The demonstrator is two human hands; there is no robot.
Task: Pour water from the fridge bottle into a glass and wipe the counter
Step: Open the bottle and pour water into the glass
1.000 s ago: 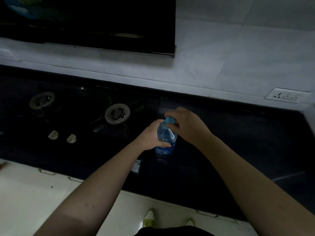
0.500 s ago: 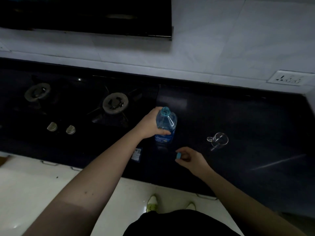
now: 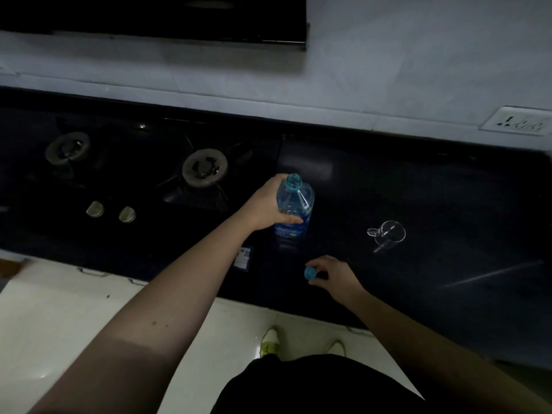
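A clear plastic water bottle [image 3: 294, 204] with a blue label stands upright on the dark counter [image 3: 448, 204], its mouth uncapped. My left hand [image 3: 265, 204] grips its body from the left side. Nearer the front edge, my right hand [image 3: 333, 274] pinches the blue bottle cap [image 3: 310, 272] at the counter surface. A clear glass cup [image 3: 388, 234] with a small handle stands to the right of the bottle, apart from both hands.
A black gas hob with two burners [image 3: 204, 167] and two knobs [image 3: 127, 214] lies left of the bottle. A small label [image 3: 243, 258] sits on the counter's front. A wall socket [image 3: 519, 121] is at the far right. White floor lies below.
My right hand took the cap off the bottle and brought it down to the counter near the front edge. The left hand kept its grip on the bottle. The glass came into view.
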